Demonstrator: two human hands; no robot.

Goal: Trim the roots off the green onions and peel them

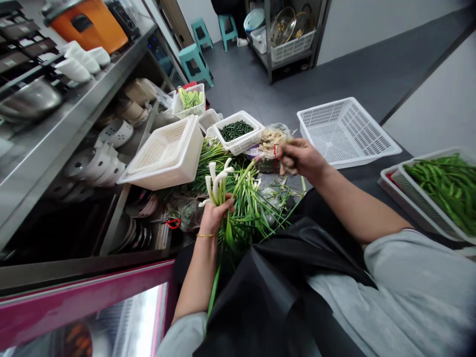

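My left hand [219, 213], with a thin gold bracelet at the wrist, is closed around a bunch of scallions [217, 184]. Their white ends point up, and long green leaves hang down over the black apron. One stalk leans out to the right, its reddish tip near my right hand [299, 156]. The fingers of that hand are pinched together in the air; what is between them is blurred and too small to name. Behind it sits a plastic bag of ginger-like roots [273, 138]. More loose green stalks [210, 158] lie in a heap beyond my left hand.
A white basket [238, 144] holds dark green chillies, and another [195, 106] pale green vegetables. On the left an upended white basket [163, 153] stands by a steel shelf [74, 119]. Red-handled scissors [173, 223] lie nearby. At right are a large white basket [345, 131] and green peppers [446, 186].
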